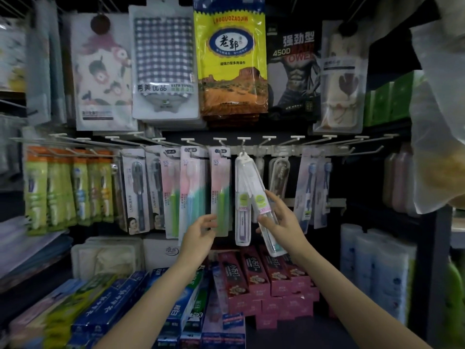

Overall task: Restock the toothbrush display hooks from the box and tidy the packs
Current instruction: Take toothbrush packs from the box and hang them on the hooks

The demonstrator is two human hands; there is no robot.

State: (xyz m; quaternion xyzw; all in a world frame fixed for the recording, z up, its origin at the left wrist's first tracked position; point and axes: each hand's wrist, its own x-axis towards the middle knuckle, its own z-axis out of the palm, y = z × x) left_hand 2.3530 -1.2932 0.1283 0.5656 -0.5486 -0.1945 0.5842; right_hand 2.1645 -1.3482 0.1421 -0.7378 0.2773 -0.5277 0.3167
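Right hand (281, 220) grips clear toothbrush case (261, 197) labelled "1000"; left hand (198, 235) relaxed, empty.

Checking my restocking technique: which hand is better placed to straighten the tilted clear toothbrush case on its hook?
Right. The right hand already holds the tilted clear case hanging askew beside the straight one; the left hand is at the pink-green pack.

Gingham towel pack (163, 54): navy-and-white check. Tall plastic towel bag (230, 59): yellow top, orange-brown desert print, blue oval logo. Flat carded toothbrush packs (220, 190): pink fading to mint green. Slim clear toothbrush cases (242, 197): white caps, lime round labels, pink strips. Cardboard toothpaste boxes (254, 273): dark red over pink.
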